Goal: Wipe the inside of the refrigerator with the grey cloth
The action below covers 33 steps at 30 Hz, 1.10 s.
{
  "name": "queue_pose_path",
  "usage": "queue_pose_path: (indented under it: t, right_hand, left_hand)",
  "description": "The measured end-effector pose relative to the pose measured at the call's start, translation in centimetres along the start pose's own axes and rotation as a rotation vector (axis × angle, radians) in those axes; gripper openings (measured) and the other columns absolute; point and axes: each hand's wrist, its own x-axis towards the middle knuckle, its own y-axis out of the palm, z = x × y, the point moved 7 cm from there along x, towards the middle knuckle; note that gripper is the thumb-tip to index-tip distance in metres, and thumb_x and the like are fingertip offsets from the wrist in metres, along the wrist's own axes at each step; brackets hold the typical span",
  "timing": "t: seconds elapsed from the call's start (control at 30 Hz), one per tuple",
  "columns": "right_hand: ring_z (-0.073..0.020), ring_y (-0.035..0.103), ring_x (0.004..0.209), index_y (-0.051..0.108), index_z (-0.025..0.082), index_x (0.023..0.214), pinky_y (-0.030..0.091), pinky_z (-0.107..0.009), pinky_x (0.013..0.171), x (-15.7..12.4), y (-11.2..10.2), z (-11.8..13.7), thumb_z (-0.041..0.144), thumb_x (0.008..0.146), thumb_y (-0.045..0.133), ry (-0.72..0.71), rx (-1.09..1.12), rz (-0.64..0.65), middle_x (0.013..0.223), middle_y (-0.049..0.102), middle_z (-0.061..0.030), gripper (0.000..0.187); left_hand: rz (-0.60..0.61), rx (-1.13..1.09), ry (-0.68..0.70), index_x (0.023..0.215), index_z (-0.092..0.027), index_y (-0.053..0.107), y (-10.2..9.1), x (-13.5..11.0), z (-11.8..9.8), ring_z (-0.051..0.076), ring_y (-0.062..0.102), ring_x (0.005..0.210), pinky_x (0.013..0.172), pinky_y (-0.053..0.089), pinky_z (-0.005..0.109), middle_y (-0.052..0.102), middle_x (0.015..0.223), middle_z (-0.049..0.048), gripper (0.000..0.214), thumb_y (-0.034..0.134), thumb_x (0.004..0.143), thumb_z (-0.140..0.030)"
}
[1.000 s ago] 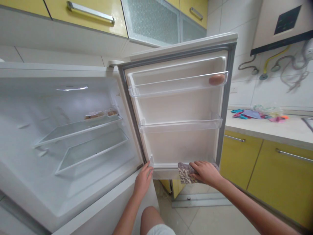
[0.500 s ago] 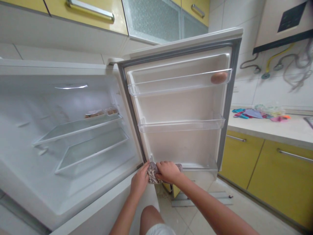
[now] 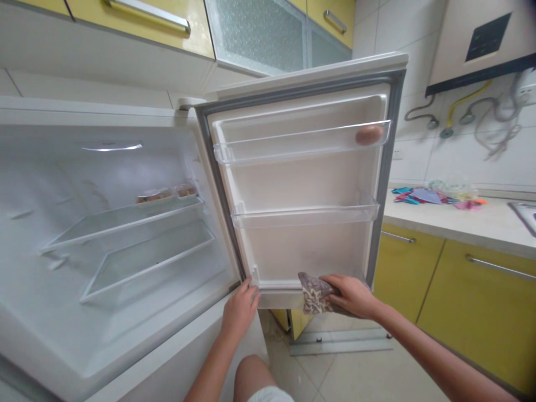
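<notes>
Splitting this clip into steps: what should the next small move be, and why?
Probably slide the patterned cloth along the bottom edge of the fridge door toward the left hand: the right hand grips it at that edge, nearer the outer side, while the left sits by the hinge-side corner.

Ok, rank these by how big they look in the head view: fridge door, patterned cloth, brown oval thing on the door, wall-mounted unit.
1. Fridge door
2. Wall-mounted unit, cut off by the frame
3. Patterned cloth, partly covered by the right hand
4. Brown oval thing
</notes>
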Motion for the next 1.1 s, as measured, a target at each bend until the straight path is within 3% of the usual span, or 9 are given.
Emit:
queue_pose_path:
  t: [0.1, 0.2, 0.27, 0.33, 0.43, 0.53, 0.63, 0.83, 1.1]
  right_hand:
    - [-0.0292, 0.068, 0.114, 0.061, 0.022, 0.133, 0.052, -0.040, 0.099, 1.0, -3.0, -1.4, 0.044, 0.092, 0.052, 0.090, 0.249, -0.234, 0.127, 0.073, -0.0101, 0.048]
    - [-0.0295, 0.065, 0.117, 0.056, 0.019, 0.139, 0.050, -0.041, 0.102, 4.0, -5.0, -0.5, 0.043, 0.093, 0.051, 0.085, 0.257, -0.397, 0.131, 0.070, -0.0131, 0.052]
    - [-0.0292, 0.062, 0.124, 0.052, 0.017, 0.143, 0.047, -0.041, 0.107, 6.9, -4.0, 1.5, 0.037, 0.092, 0.052, -0.006, 0.123, -0.287, 0.139, 0.065, -0.0150, 0.055]
    - [-0.0293, 0.061, 0.126, 0.054, 0.019, 0.143, 0.046, -0.041, 0.106, 9.6, -0.5, 3.5, 0.032, 0.089, 0.056, -0.118, -0.039, -0.008, 0.141, 0.064, -0.0152, 0.056]
    - [-0.0268, 0.070, 0.104, 0.073, 0.022, 0.116, 0.052, -0.034, 0.089, 11.8, 4.9, 5.8, 0.025, 0.078, 0.068, -0.230, -0.116, 0.280, 0.117, 0.077, -0.0096, 0.038]
    - [-0.0266, 0.072, 0.095, 0.077, 0.019, 0.102, 0.052, -0.031, 0.080, 13.5, 8.6, 7.9, 0.025, 0.076, 0.071, -0.288, -0.146, 0.382, 0.105, 0.080, -0.0095, 0.028]
    - [-0.0281, 0.072, 0.099, 0.074, 0.018, 0.116, 0.051, -0.032, 0.082, 15.3, 10.7, 10.4, 0.028, 0.078, 0.070, -0.326, -0.167, 0.412, 0.113, 0.078, -0.0121, 0.039]
    - [-0.0264, 0.072, 0.100, 0.073, 0.023, 0.118, 0.050, -0.031, 0.084, 16.5, 11.1, 12.0, 0.028, 0.079, 0.070, -0.337, -0.176, 0.438, 0.114, 0.078, -0.0086, 0.040]
    - [-0.0234, 0.072, 0.092, 0.076, 0.024, 0.104, 0.049, -0.028, 0.075, 9.5, 6.4, 4.4, 0.025, 0.076, 0.066, -0.266, -0.213, 0.458, 0.104, 0.080, -0.0064, 0.030]
  left_hand:
    - [-0.002, -0.083, -0.021, 0.109, -0.028, 0.075, 0.3, 0.0, 0.5, 0.026, 0.072, 0.114, 0.093, 0.059, 0.037, 0.055, 0.154, 0.0060, 0.030, 0.048, 0.098, -0.035]
    - [-0.029, -0.141, -0.014, 0.107, -0.026, 0.075, 0.4, -0.1, 0.8, 0.025, 0.071, 0.116, 0.096, 0.058, 0.037, 0.056, 0.153, 0.0071, 0.029, 0.048, 0.098, -0.033]
    - [-0.028, -0.151, -0.009, 0.107, -0.025, 0.075, 0.4, -0.2, 0.9, 0.025, 0.072, 0.115, 0.098, 0.058, 0.038, 0.056, 0.153, 0.0082, 0.030, 0.048, 0.098, -0.032]
    - [-0.015, -0.148, -0.007, 0.109, -0.026, 0.075, 0.3, -0.2, 0.9, 0.025, 0.072, 0.115, 0.098, 0.057, 0.038, 0.056, 0.153, 0.0080, 0.029, 0.048, 0.098, -0.031]
    - [0.004, -0.150, 0.002, 0.110, -0.026, 0.076, 0.1, -0.1, 0.8, 0.026, 0.069, 0.120, 0.101, 0.056, 0.039, 0.056, 0.153, 0.0070, 0.030, 0.049, 0.098, -0.030]
    - [0.013, -0.164, 0.019, 0.114, -0.025, 0.075, 0.1, -0.1, 0.7, 0.027, 0.067, 0.125, 0.106, 0.054, 0.040, 0.055, 0.154, 0.0089, 0.032, 0.048, 0.098, -0.028]
    - [0.010, -0.168, 0.024, 0.117, -0.025, 0.075, 0.3, -0.2, 0.7, 0.027, 0.066, 0.126, 0.108, 0.053, 0.041, 0.055, 0.154, 0.0097, 0.034, 0.047, 0.099, -0.028]
    - [0.023, -0.123, 0.012, 0.117, -0.029, 0.075, 0.0, -0.5, 0.8, 0.028, 0.068, 0.122, 0.098, 0.058, 0.041, 0.055, 0.154, 0.0071, 0.033, 0.047, 0.099, -0.031]
    - [0.024, -0.096, -0.024, 0.113, -0.032, 0.076, -0.5, -0.8, 1.0, 0.027, 0.072, 0.114, 0.090, 0.059, 0.037, 0.054, 0.155, 0.0028, 0.032, 0.048, 0.098, -0.032]
